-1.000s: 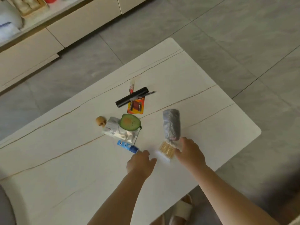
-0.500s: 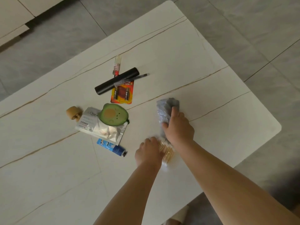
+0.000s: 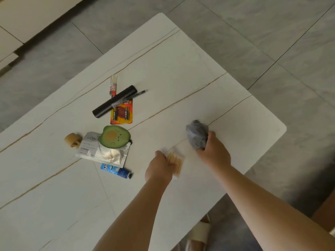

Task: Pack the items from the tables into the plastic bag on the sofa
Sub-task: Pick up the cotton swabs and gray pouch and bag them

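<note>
Hidden / unclear first: the sofa and plastic bag aren't in your view. Your left fingers are under the hand, so you see knuckles only. The clear packet's wrap is blurred; contents read as thin tan sticks, exact item can't be told. Grey bundle: crumpled plastic or foil, contents unknown. Label text on the small tube at the far end is too small to read.

Hands:
- Left hand (image 3: 159,168): closed over the near-left end of the stick packet (image 3: 175,161); packet sticks out to the right of the fist, low over the table (image 3: 181,69). Lifted or resting: can't tell.
- Right hand (image 3: 213,153): fingers wrapped round the lower part of the grey bundle (image 3: 196,135), top of bundle showing above the thumb, near the table's right edge.

Rest of the items, all on the table, left of your hands:
- Blue tube (image 3: 116,171), black cap, lying nearest you.
- White sachet (image 3: 103,151), w/ avocado-shaped piece (image 3: 115,136) overlapping its top corner.
- Small wooden knob (image 3: 71,140), just left of the sachet.
- Battery card (image 3: 121,114), orange, 2 cells.
- Black cylinder (image 3: 114,102) lying across the card's top; pen (image 3: 129,98) beside it.
- Small tube (image 3: 113,85), furthest from you.
</note>
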`<state>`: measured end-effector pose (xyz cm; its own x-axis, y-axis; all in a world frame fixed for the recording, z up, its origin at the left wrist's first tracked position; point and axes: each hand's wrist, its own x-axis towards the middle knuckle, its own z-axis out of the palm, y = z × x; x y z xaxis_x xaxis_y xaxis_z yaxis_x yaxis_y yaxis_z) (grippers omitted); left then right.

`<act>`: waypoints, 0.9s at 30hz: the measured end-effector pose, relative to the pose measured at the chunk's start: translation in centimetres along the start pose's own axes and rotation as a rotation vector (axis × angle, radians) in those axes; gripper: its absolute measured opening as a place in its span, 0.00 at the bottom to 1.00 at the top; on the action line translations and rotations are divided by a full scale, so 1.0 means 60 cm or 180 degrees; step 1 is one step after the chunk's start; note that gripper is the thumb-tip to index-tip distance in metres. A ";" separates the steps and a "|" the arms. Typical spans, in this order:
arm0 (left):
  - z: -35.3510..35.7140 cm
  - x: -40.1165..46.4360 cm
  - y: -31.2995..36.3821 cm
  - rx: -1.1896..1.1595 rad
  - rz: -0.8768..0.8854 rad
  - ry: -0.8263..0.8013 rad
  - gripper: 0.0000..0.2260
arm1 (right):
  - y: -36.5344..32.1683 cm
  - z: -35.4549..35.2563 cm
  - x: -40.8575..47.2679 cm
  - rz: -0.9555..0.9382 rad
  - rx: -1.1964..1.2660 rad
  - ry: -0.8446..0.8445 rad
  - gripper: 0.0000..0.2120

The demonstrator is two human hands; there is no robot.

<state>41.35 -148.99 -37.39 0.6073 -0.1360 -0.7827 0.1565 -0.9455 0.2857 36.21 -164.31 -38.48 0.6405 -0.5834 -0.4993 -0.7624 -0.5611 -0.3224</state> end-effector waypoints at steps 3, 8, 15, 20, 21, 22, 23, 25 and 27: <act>-0.015 -0.033 0.034 -0.0077 0.0245 0.0049 0.13 | 0.024 -0.044 -0.036 0.0213 0.0237 0.0008 0.22; -0.022 -0.108 0.110 -0.0053 0.0643 -0.0016 0.11 | 0.080 -0.135 -0.119 0.0657 0.0554 -0.0031 0.16; 0.043 -0.235 0.227 0.0013 0.1144 -0.0374 0.08 | 0.207 -0.257 -0.257 0.1422 0.1274 0.0398 0.14; 0.119 -0.338 0.302 0.0119 0.1717 -0.0783 0.08 | 0.309 -0.310 -0.360 0.1854 0.1570 0.0801 0.15; 0.136 -0.356 0.314 0.0136 0.1790 -0.0852 0.08 | 0.329 -0.316 -0.376 0.1929 0.1661 0.0863 0.16; 0.154 -0.376 0.327 0.0172 0.1835 -0.0927 0.08 | 0.352 -0.323 -0.395 0.2020 0.1741 0.0926 0.16; 0.176 -0.392 0.339 0.0217 0.1891 -0.0975 0.09 | 0.374 -0.327 -0.412 0.2101 0.1822 0.0977 0.17; 0.219 -0.423 0.361 0.0375 0.1996 -0.1027 0.13 | 0.420 -0.330 -0.444 0.2218 0.1993 0.1115 0.17; 0.265 -0.451 0.380 0.0459 0.2065 -0.1099 0.13 | 0.464 -0.336 -0.477 0.2294 0.2166 0.1285 0.14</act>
<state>16.08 -171.56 -18.46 0.2601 -0.7423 -0.6175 -0.2680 -0.6699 0.6924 -1.50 -175.06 -16.98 -0.0933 -0.8676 -0.4884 -0.7843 0.3662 -0.5007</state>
